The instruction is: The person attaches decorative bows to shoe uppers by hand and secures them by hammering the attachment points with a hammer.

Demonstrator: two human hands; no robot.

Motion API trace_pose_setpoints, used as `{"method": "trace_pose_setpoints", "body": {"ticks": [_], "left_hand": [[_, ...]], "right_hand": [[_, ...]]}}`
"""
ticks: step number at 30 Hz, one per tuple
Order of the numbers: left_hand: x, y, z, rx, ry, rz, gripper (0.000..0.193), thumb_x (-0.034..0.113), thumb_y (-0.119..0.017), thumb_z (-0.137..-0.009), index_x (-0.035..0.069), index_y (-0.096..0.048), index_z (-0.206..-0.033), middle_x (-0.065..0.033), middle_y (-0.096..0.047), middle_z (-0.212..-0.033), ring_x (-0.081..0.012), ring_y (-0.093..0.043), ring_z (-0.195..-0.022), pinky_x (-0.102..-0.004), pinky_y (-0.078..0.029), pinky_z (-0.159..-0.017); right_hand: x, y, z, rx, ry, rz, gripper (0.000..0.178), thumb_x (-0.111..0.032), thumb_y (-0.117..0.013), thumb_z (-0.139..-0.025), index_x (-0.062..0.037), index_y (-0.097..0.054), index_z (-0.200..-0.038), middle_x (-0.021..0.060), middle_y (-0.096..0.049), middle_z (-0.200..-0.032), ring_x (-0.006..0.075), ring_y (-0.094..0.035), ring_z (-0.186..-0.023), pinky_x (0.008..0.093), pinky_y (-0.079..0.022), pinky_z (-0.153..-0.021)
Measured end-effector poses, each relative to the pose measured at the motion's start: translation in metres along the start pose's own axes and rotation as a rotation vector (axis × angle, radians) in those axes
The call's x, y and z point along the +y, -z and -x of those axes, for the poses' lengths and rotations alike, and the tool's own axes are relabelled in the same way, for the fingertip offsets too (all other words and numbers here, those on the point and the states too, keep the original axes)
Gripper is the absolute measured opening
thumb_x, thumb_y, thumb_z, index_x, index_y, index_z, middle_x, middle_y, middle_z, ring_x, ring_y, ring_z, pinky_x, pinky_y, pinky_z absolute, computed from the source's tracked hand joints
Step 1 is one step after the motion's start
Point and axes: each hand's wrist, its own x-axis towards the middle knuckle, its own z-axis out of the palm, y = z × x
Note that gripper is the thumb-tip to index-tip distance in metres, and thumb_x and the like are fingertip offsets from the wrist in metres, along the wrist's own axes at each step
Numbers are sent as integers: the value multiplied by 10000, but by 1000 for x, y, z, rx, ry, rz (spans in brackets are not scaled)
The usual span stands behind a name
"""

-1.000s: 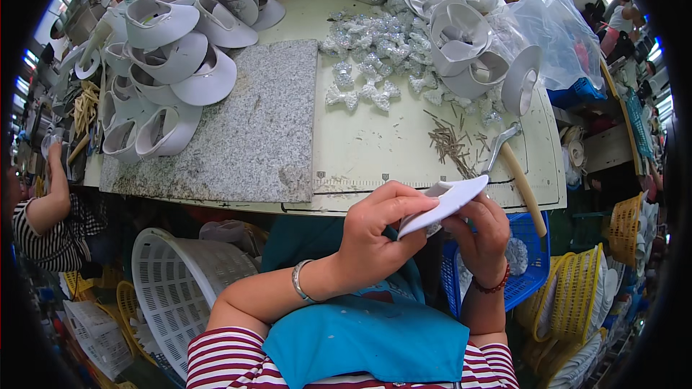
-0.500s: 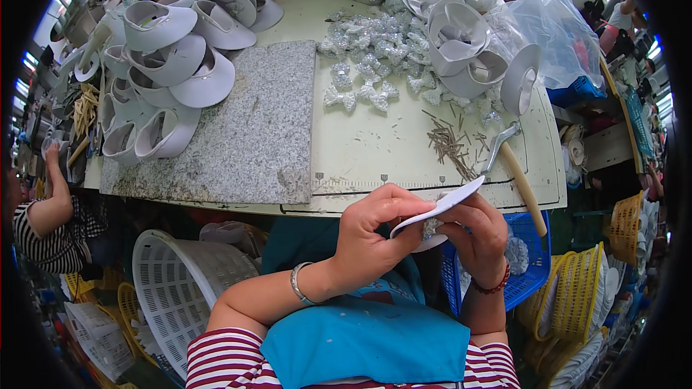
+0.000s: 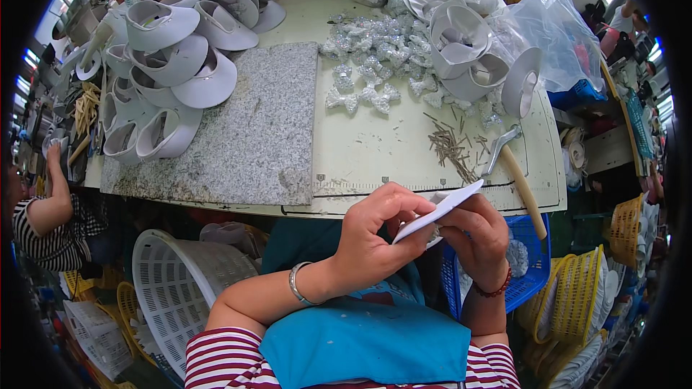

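Over the table's front edge I hold a white shoe upper, tilted with its far end raised to the right. My left hand is closed on its left end, thumb below and fingers curled above. Opposite, my right hand grips it with bent fingers at the right and underneath. A small glittery bit shows under the piece between my hands, mostly hidden by fingers. Silvery glitter bows lie beyond my hands on the table. The hammer, with its wooden handle, rests near my right hand.
A speckled stone slab covers the table's left part, with white uppers piled on it. More uppers and thin brown sticks lie at the right. Below the table stand a white basket and a blue basket.
The white upper has turned slightly in my hands, so its upper face covers more and less glitter shows beneath. My left fingers have curled a little more over it.
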Motion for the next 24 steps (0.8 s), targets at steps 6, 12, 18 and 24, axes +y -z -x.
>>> {"method": "trace_pose_setpoints", "body": {"ticks": [6, 12, 18, 24], "left_hand": [[-2, -1, 0, -16, -23, 37, 196, -50, -656, -849, -19, -657, -1043, -83, -616, -1030, -99, -601, -875, -231, -497, -763], [-7, -4, 1, 35, -92, 0, 205, -51, -651, -820, 22, -684, -1009, -41, -636, -961, -30, -536, -667, -185, -418, -558], [-2, -3, 0, 28, -154, -118, 221, -21, -670, -831, 38, -702, -1041, -59, -658, -949, -66, -564, -691, -204, -436, -571], [-3, 1, -2, -17, -70, -51, 190, -41, -674, -836, 5, -713, -1016, -80, -669, -963, -90, -602, -802, -235, -483, -683]], "right_hand": [[-6, -4, 6, 65, -19, 81, 238, 13, -762, -717, -12, -678, -938, 126, -609, -973, 261, -656, -791, 335, -540, -647], [-11, -7, 7, 109, 6, 154, 234, -2, -773, -708, -12, -668, -917, 125, -624, -974, 270, -662, -756, 345, -555, -646], [-7, -2, 9, 23, 31, 155, 270, 7, -764, -712, -4, -642, -953, 137, -659, -914, 299, -663, -743, 361, -533, -608], [-4, 0, 8, 14, 49, 89, 265, 18, -750, -718, 2, -638, -957, 148, -648, -903, 300, -653, -761, 361, -525, -614]]}}
